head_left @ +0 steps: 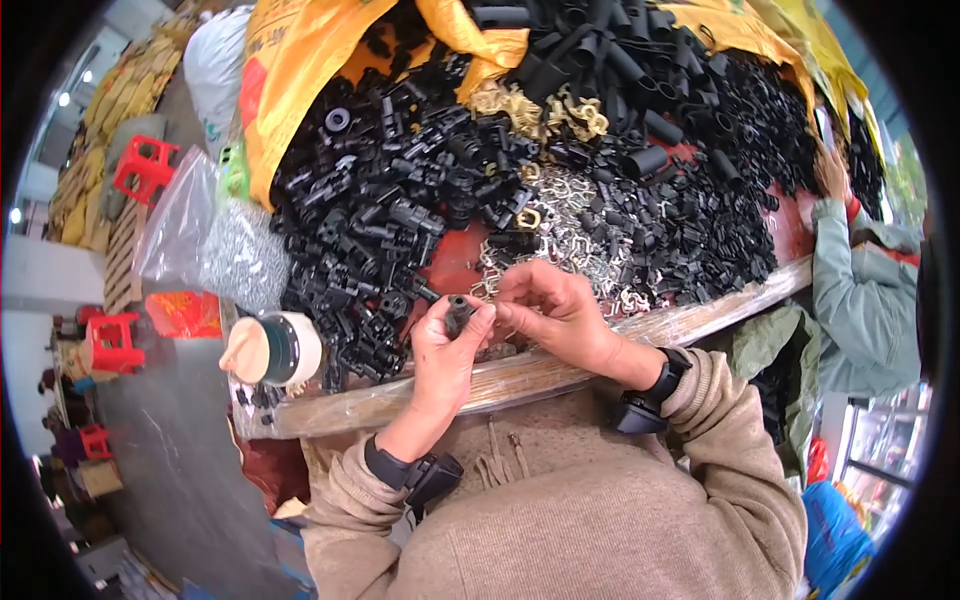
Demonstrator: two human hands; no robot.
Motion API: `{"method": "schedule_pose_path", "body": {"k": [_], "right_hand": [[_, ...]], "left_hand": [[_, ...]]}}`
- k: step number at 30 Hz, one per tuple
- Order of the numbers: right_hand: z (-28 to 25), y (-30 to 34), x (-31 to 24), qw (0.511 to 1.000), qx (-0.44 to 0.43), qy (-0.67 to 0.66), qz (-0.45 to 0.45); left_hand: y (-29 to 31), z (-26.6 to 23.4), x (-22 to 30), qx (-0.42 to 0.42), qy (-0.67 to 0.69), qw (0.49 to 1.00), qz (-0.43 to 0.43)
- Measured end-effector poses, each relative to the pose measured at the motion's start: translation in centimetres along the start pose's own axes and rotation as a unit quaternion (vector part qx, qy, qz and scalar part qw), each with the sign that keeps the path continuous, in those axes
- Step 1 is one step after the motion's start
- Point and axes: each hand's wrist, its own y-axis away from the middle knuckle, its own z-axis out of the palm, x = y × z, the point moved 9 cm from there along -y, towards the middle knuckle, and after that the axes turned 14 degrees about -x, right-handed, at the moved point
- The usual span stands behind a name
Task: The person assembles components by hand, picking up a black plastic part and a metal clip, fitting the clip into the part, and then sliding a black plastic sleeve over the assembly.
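Note:
My left hand (pixel 440 350) is closed around a small black cylindrical plastic part (pixel 459 312), held between thumb and fingers above the table's near edge. Just to its right, my right hand (pixel 565 315) has its thumb and forefinger pinched together close to that part. Whatever the pinch holds is too small to make out. Beyond my hands lies a heap of small silvery metal clips (pixel 575 220). A large pile of black plastic fittings (pixel 370 210) spreads to the left, and small black pieces (pixel 690 235) lie to the right.
A wrapped wooden rail (pixel 510 385) edges the table in front of me. At left stand a lidded cup (pixel 295 350) and a clear bag of small metal parts (pixel 243 255). Black tubes (pixel 625 65) and brass-coloured pieces (pixel 580 115) lie farther back. A co-worker's sleeve (pixel 850 300) is at right.

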Motion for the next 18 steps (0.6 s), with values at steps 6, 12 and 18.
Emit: {"method": "schedule_pose_path", "body": {"k": [6, 12, 18], "right_hand": [[-0.1, -0.4, -1.6, 0.962, 0.061, 0.265, -0.029], [0.0, 0.7, 0.1, 0.975, 0.051, 0.217, -0.017], [0.8, 0.1, 2.1, 0.995, 0.013, -0.094, 0.04]], "left_hand": [[-0.5, -0.7, -0.4, 0.009, 0.0, 1.0, -0.023], [-0.4, -0.5, -0.5, -0.038, -0.015, 0.996, 0.081], [0.7, 0.1, 0.1, -0.046, 0.051, 0.996, 0.061]]}}
